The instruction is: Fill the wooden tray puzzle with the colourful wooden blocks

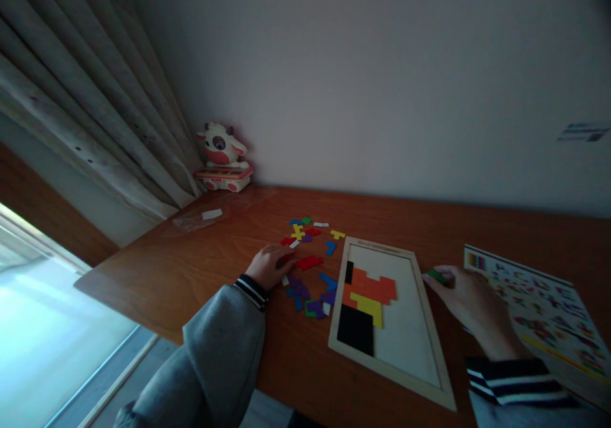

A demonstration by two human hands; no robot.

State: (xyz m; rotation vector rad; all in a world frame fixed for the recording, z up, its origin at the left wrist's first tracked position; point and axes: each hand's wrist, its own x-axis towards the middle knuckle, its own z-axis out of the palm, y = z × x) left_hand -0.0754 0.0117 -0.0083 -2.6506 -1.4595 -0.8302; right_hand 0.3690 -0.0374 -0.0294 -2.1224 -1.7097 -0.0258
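My right hand [470,301] pinches a green puzzle piece [436,276] between thumb and fingers, just off the right rim of a wooden tray puzzle [432,326]. Inside the tray, orange pieces [370,285], a yellow piece [372,307] and black pieces [356,329] lie toward the left side; the pale base shows elsewhere. My left hand [271,266] rests low over the loose pieces, thumb and fingers apart. A long red piece [309,262] lies by its fingertips, and another bit of red shows partly hidden under the fingers.
Loose pieces in several colours lie left of the tray, among them a yellow cross [298,231] and a blue piece [331,248]. A printed pattern sheet [548,313] lies at right, partly under my right arm. A cow toy [223,158] stands at the back left near clear plastic [191,223].
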